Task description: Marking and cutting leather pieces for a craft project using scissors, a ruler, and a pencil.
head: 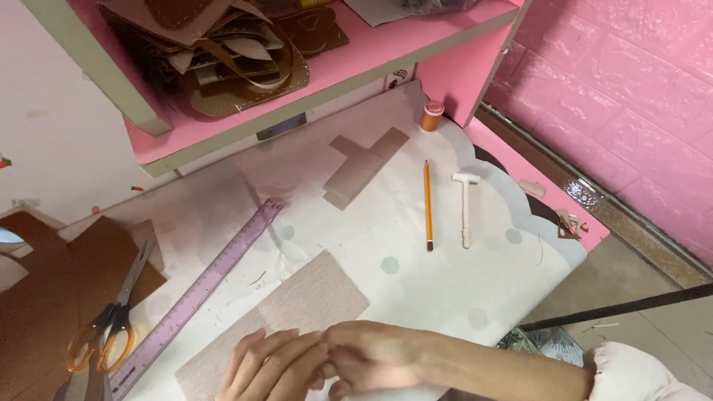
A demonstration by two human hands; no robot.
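Note:
Both of my hands meet at the bottom middle, over the near end of a long beige textured fabric strip that lies on the white dotted table cover. My left hand lies flat on the strip with its fingers together. My right hand reaches in from the right and its fingertips touch the left hand's fingers. Whether either hand pinches the fabric I cannot tell.
A clear purple ruler lies left of the strip, with orange-handled scissors on brown leather sheets. Farther back are beige fabric pieces, a pencil, a small white hammer, an orange thread spool and a pink shelf holding leather scraps.

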